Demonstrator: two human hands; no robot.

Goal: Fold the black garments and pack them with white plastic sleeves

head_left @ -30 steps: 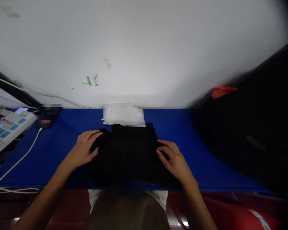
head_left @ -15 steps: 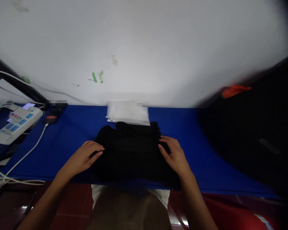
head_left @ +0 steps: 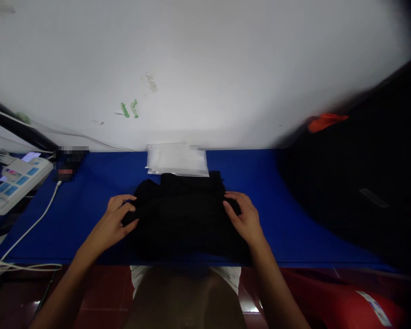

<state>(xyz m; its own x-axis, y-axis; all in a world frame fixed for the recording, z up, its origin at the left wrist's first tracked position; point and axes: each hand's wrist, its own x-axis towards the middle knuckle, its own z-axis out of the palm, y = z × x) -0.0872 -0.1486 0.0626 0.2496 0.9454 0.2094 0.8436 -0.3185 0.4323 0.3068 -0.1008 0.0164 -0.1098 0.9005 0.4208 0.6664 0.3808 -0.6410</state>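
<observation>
A dark black piece of cloth (head_left: 188, 219), perhaps a folded garment, lies on the blue table in front of me; its exact kind is too dark to make out. My left hand (head_left: 118, 219) rests at its left edge with the fingers spread apart. At the opposite edge, my right hand (head_left: 243, 214) touches the cloth, thumb and fingers apart. Just behind the cloth lie flat white plastic zip bags (head_left: 177, 159), their near edge meeting it.
To the left stand a white power strip (head_left: 20, 183) and a partly blurred dark item (head_left: 70, 164) with a white cable (head_left: 44, 214). A large black mass (head_left: 345, 183) with an orange patch fills the right. Behind the blue table (head_left: 89, 196) rises a white wall (head_left: 208, 68).
My left hand has shifted slightly left and its fingers have spread wider. My right hand stays at the right edge. The whole view has turned a little.
</observation>
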